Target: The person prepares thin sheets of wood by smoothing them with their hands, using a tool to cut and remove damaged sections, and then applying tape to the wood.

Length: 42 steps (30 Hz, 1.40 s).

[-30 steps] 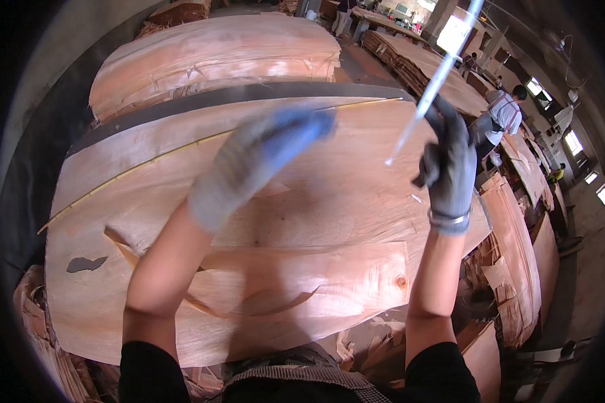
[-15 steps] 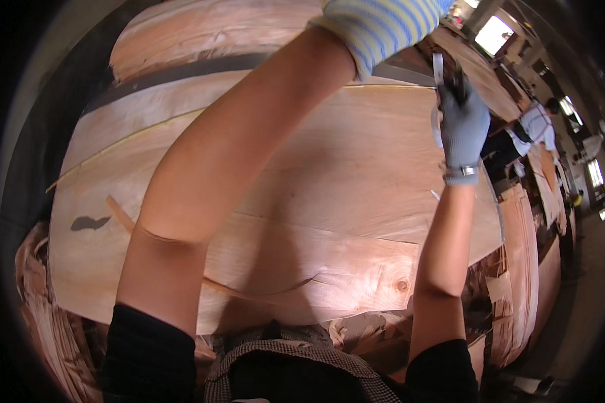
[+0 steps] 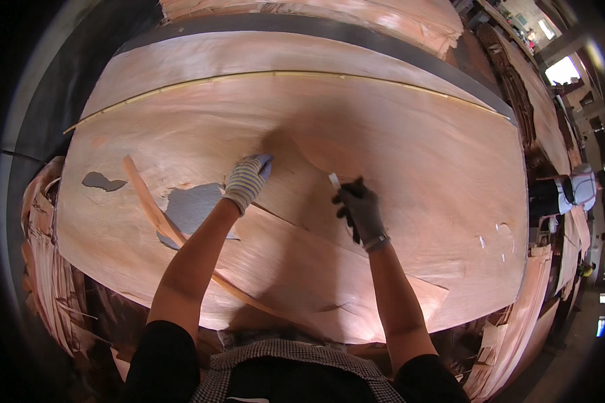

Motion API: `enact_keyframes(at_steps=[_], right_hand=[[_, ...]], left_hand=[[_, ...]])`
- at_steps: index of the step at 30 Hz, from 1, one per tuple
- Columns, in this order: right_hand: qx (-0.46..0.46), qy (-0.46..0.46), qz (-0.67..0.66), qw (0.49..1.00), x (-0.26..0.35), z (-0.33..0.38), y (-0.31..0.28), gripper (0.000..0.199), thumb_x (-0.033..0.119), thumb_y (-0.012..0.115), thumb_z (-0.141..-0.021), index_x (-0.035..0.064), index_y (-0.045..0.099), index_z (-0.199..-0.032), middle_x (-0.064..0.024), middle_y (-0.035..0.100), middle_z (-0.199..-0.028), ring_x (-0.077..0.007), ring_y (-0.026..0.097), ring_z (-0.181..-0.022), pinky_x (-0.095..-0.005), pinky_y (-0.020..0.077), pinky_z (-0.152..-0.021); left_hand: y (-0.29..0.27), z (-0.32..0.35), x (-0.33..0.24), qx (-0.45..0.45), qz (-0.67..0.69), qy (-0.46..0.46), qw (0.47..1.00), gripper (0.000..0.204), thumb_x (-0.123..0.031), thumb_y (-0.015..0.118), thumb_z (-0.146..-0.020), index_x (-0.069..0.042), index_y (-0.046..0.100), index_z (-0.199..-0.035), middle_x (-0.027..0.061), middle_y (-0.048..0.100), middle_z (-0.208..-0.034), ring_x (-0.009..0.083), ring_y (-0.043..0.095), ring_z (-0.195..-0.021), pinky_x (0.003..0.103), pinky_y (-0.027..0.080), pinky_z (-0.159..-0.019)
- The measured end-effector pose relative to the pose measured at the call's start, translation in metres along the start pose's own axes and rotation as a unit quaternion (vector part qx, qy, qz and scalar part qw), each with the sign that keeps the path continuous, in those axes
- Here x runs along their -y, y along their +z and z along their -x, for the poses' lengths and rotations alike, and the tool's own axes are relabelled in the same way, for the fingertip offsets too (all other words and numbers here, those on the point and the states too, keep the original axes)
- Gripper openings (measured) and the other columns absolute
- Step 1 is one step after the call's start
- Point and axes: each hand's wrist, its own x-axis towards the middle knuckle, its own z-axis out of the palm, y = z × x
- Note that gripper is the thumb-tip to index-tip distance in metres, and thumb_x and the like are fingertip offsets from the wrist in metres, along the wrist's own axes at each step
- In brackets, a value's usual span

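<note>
A broad sheet of pale wood veneer [image 3: 417, 154] lies flat before me, with a smaller veneer piece [image 3: 356, 269] overlapping its near part. My left hand [image 3: 247, 180], in a striped glove, rests low over the sheet beside a dark seam, fingers curled together; whatever they pinch is hidden. In its grey glove with dark fingertips, my right hand [image 3: 361, 211] is closed on a small white strip [image 3: 334, 180] that sticks up past the fingers. A ragged grey opening [image 3: 193, 208] shows left of my left hand, crossed by a narrow veneer offcut [image 3: 151, 208].
A long thin yellowish strip [image 3: 273, 72] spans the sheet's far side. Another veneer stack [image 3: 383, 17] stands beyond a dark band. Torn veneer piles [image 3: 44, 235] flank the left and right. A person [image 3: 578, 189] is at the far right. White scraps [image 3: 481, 242] lie on the sheet.
Both hands have come back from the far right edge to the sheet's middle, nearer me. The left arm no longer covers the grey opening. The white strip is still in my right hand.
</note>
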Motion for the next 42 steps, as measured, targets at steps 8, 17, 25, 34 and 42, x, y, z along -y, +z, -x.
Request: enact_keyframes(at_steps=[8, 17, 25, 34, 42], right_hand=[[-0.019, 0.025, 0.059, 0.998, -0.003, -0.158, 0.097, 0.021, 0.02, 0.058, -0.084, -0.0003, 0.061, -0.088, -0.0064, 0.061, -0.063, -0.0141, 0.055, -0.044, -0.0271, 0.0373, -0.037], [-0.037, 0.053, 0.049, 0.997, -0.038, -0.177, 0.102, 0.015, 0.014, 0.06, -0.083, -0.0012, 0.059, -0.081, -0.0069, 0.058, -0.06, -0.0147, 0.055, -0.045, -0.0276, 0.0399, -0.038], [-0.147, -0.303, 0.521, 0.784, -0.058, -0.17, 0.039, 0.021, 0.022, 0.06, -0.083, 0.0027, 0.063, -0.076, -0.0081, 0.059, -0.059, -0.0167, 0.058, -0.046, -0.0322, 0.0449, -0.042], [-0.158, 0.058, 0.009, 0.986, -0.017, -0.133, -0.044, 0.02, 0.021, 0.06, -0.085, 0.0024, 0.057, -0.093, -0.0082, 0.063, -0.069, -0.0123, 0.052, -0.041, -0.0233, 0.0334, -0.034], [-0.205, 0.039, 0.138, 0.968, -0.084, -0.162, -0.063, 0.029, 0.027, 0.063, -0.08, -0.0019, 0.062, -0.083, -0.0136, 0.061, -0.061, -0.0239, 0.059, -0.052, -0.0356, 0.0448, -0.049]], left_hand=[[0.011, -0.048, 0.029, -0.019, -0.093, 0.049, 0.994, 0.031, -0.018, 0.057, -0.079, -0.005, 0.06, -0.108, 0.0134, 0.058, -0.112, 0.0308, 0.052, -0.106, 0.043, 0.038, -0.095], [0.055, -0.085, 0.054, 0.141, -0.079, 0.278, 0.947, 0.036, -0.018, 0.058, -0.08, -0.007, 0.056, -0.115, 0.0141, 0.05, -0.125, 0.0317, 0.045, -0.118, 0.044, 0.03, -0.105], [0.046, -0.098, 0.031, 0.199, -0.104, 0.321, 0.92, 0.033, -0.022, 0.058, -0.081, -0.018, 0.059, -0.113, 0.0178, 0.048, -0.126, 0.0373, 0.041, -0.12, 0.049, 0.026, -0.105], [0.124, -0.075, -0.054, 0.125, -0.042, 0.234, 0.963, 0.049, -0.034, 0.056, -0.081, -0.012, 0.051, -0.125, 0.0113, 0.041, -0.137, 0.0289, 0.033, -0.129, 0.049, 0.019, -0.109], [0.156, -0.085, -0.087, 0.144, -0.117, 0.323, 0.928, 0.053, -0.029, 0.057, -0.08, -0.009, 0.048, -0.128, 0.0089, 0.04, -0.139, 0.0241, 0.033, -0.13, 0.044, 0.017, -0.111]])
